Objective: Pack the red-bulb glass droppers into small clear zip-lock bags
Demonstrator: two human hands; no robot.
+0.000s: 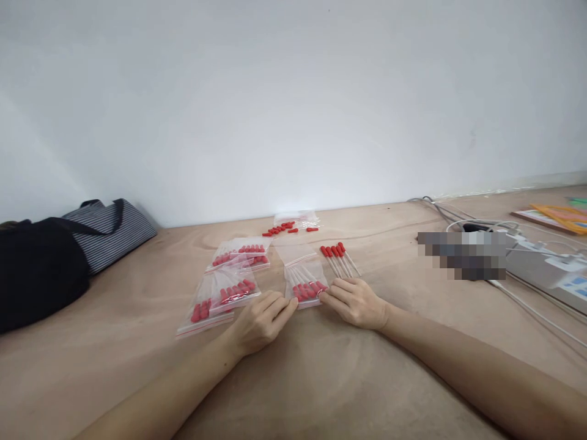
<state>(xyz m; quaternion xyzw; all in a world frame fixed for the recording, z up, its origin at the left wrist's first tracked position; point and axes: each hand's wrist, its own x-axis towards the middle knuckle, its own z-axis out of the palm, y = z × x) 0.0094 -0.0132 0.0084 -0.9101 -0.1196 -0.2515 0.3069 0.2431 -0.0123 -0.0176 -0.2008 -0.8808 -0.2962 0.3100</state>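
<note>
1. Resting on the table, the left hand and right hand meet at the near end of one bag.
2. Left fingertips press the bag's near left corner; the hand is loosely curled, gripping nothing else.
3. Right fingertips pinch the bag's near right corner, fingers extended and flat.
4. That bag lies just ahead of both hands, between them, with red-capped droppers inside; their count is unclear.
5. Loose droppers, about five, lie just beyond the right hand, touching one another.
6. Filled bags lie left of and beyond the left hand: about four, overlapping.
7. One more bag, with loose red caps scattered by it, sits farthest ahead, near the wall.
8. Two cloth bags rest far left of the left hand.
9. Cables and a power strip lie far right of the right hand.
</note>
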